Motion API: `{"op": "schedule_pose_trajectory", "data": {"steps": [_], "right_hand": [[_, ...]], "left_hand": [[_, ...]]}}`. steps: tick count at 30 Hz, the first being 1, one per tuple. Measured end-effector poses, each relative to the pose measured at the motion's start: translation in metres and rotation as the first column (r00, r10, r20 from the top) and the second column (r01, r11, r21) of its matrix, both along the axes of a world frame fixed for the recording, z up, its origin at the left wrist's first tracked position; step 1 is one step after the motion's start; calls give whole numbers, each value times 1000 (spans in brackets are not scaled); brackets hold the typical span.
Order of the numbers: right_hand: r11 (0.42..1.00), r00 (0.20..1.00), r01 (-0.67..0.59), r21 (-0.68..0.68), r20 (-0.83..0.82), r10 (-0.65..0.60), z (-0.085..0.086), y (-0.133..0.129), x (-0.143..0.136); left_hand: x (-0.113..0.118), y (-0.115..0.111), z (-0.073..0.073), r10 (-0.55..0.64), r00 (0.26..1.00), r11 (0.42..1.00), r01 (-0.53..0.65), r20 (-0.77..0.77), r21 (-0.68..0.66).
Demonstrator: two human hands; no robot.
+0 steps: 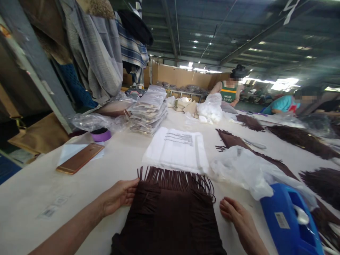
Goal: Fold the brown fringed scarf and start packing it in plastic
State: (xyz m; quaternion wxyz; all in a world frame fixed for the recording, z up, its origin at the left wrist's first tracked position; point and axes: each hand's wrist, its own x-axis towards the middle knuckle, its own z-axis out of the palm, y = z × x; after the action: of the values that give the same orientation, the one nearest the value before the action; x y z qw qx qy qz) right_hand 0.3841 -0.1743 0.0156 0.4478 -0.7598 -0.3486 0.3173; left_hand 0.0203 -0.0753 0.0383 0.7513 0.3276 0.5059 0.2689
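Note:
A dark brown fringed scarf (172, 216) lies folded in front of me, its tassels pointing away across the table. My left hand (120, 196) is at the scarf's left edge, with the thumb and fingertips closed on its upper corner. Just off the right edge is my right hand (237, 214), fingers loosely bent and apart from the cloth, with nothing in it. Beyond the tassels lies a flat white plastic bag (176, 150) with printed lines on it.
A phone (81, 158) and a purple tape roll (101, 135) lie at left, near stacked bagged packs (150, 109). A blue tape dispenser (289, 219), crumpled clear plastic (244, 168) and more brown scarves (300, 140) are at right. Two people work farther back. Garments (92, 46) hang at upper left.

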Motion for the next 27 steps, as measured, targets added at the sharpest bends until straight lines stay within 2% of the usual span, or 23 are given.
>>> {"op": "schedule_pose_trajectory", "data": {"steps": [2, 3, 8, 11, 13, 15, 16, 18, 20, 23, 25, 27], "right_hand": [[997, 959, -53, -54, -282, 35, 7, 10, 7], [992, 928, -90, -90, -368, 51, 9, 16, 7], [920, 870, -300, -254, -467, 155, 21, 47, -2], [888, 847, -356, -291, -502, 175, 23, 54, 11], [889, 894, -333, -315, -406, 191, 21, 49, 27], [907, 951, -295, -302, -184, 249, 18, 37, 39], [913, 954, -300, -276, -54, 297, 17, 30, 42], [906, 897, -364, -216, 178, 404, 14, 18, 38], [867, 796, -469, -168, 345, 497, 12, 15, 21], [820, 682, -549, -161, 481, 551, 7, 24, -9], [840, 682, -500, -212, 502, 532, 3, 34, -22], [868, 726, -417, -270, 476, 497, 1, 43, -27]], "left_hand": [[3, 14, -4, -11, 1000, 992, 13, 20, -125], [6, 20, -6, -24, 999, 984, 31, 39, -174], [25, 38, -7, -71, 976, 946, 132, 208, -296], [34, 42, -5, -117, 962, 921, 198, 248, -334], [36, 42, -3, -132, 958, 916, 216, 253, -338], [35, 41, -3, -146, 960, 919, 221, 240, -326], [33, 42, -5, -155, 960, 918, 227, 233, -324], [28, 43, -11, -161, 957, 910, 238, 239, -338], [23, 44, -20, -140, 952, 899, 238, 274, -368], [19, 44, -29, -122, 954, 899, 223, 274, -376], [21, 43, -28, -140, 966, 913, 210, 215, -350], [25, 41, -21, -164, 974, 923, 207, 155, -324]]}}
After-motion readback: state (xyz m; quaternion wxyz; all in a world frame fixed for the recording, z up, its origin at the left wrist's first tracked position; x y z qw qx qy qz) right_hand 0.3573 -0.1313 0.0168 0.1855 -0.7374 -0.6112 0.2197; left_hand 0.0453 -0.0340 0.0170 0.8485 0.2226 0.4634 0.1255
